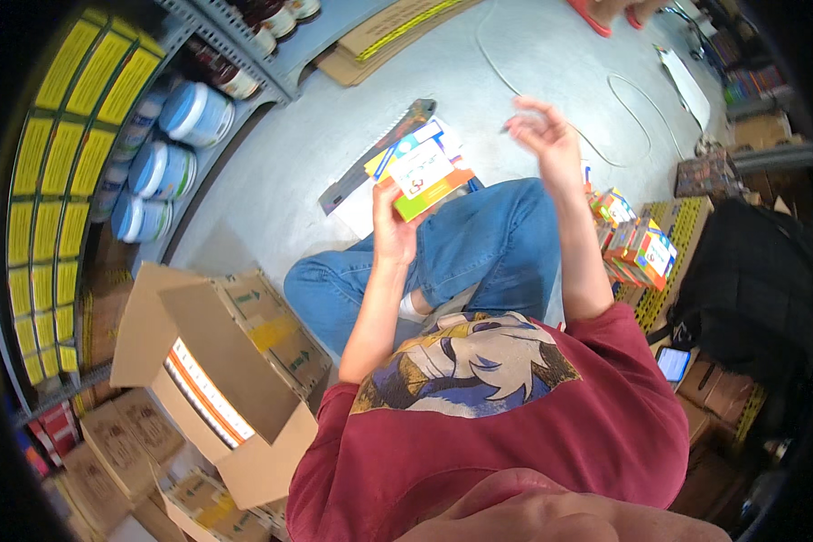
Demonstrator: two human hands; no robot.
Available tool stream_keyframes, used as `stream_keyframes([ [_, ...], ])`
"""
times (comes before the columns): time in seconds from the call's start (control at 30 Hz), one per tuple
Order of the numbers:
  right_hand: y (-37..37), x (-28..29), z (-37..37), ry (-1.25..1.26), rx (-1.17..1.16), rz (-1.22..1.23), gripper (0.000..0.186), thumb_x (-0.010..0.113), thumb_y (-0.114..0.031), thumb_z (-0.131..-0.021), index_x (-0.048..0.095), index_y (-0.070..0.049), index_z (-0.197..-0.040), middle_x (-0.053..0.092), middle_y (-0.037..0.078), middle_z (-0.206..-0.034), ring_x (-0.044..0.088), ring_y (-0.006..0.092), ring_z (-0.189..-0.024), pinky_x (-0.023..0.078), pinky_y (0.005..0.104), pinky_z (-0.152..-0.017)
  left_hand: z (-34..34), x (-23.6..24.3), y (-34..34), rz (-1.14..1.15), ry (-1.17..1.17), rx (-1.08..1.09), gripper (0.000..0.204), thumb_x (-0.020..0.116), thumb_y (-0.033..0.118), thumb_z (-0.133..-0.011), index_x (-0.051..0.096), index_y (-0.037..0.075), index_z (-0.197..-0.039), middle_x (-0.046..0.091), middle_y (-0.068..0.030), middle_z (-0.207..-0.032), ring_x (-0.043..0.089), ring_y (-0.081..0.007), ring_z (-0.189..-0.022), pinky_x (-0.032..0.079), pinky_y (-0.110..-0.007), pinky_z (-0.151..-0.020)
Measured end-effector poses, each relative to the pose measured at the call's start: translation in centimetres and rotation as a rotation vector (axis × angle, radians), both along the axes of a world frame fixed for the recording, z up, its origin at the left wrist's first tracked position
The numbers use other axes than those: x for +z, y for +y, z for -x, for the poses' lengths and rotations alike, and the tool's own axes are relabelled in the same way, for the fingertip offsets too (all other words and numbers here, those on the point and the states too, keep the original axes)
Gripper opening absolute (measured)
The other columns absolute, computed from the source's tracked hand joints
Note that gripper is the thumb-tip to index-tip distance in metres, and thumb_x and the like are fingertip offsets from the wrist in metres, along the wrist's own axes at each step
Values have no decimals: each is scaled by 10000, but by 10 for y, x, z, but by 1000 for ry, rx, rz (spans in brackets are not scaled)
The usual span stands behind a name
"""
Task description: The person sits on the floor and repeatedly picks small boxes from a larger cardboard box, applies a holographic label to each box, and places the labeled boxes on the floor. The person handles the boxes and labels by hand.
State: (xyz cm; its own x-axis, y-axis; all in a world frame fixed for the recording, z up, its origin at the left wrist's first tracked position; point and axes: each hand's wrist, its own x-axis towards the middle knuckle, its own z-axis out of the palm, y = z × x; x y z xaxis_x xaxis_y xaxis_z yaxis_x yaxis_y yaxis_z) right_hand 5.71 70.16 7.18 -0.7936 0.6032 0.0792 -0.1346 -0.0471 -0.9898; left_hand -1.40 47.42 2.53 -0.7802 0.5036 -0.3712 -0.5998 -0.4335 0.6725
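Observation:
My left hand (391, 226) is closed around the lower left side of a small carton (422, 172) in white, green, orange and blue, held up above my bent knees. My right hand (544, 135) is raised to the right of it, touching nothing I can make out. Its fingers are apart and slightly curled, a little blurred; a small dark spot at the fingertips is too small to tell. Behind the carton, a long flat dark grey thing (357, 176) lies on the floor. More small colourful cartons (643, 253) are stacked to my right.
A large open cardboard box (230, 339) stands at my left, striped packs (206, 394) inside. Shelving holds yellow boxes (63, 154) and blue-lidded tubs (197, 114). A black bag (750, 280) and a phone (672, 363) lie right; a white cable (488, 59) crosses the floor.

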Motion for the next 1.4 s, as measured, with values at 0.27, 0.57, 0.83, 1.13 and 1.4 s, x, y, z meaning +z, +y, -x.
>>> stream_keyframes([
  [0.27,-108,1,6,-44,266,334,298,653,119,-754,502,-14,-974,633,120,-911,655,169,-859,541,264,-767,-8,-1,9,-21,195,250,403,607,146,-843,370,32,-1148,501,-105,-1119,503,-151,-1039,407,-299,-917],
  [0.57,-116,-5,11,-23,233,316,366,649,148,-741,388,-62,-887,614,137,-886,671,228,-849,563,290,-741,-9,0,7,-22,238,287,399,607,147,-850,368,30,-1147,494,-107,-1115,498,-146,-1034,412,-291,-906],
  [0.83,-119,-3,10,-20,222,295,394,665,153,-721,385,-59,-902,588,108,-887,670,223,-846,562,275,-724,-11,1,6,-36,223,298,398,608,147,-850,367,25,-1142,485,-110,-1114,490,-150,-1038,406,-300,-910],
  [1.13,-135,-1,6,-49,97,85,428,701,105,-712,386,-50,-956,564,86,-951,677,182,-822,516,221,-615,-13,3,6,-12,233,345,399,601,138,-852,349,26,-1141,476,-116,-1123,481,-156,-1047,392,-310,-928],
  [1.4,-130,33,5,-37,-186,-715,500,825,-98,-561,632,-78,-1022,475,72,-1094,504,163,-979,481,283,-642,-15,14,-6,-4,385,319,387,583,115,-852,339,39,-1142,467,-113,-1122,488,-156,-1061,404,-312,-929],
])
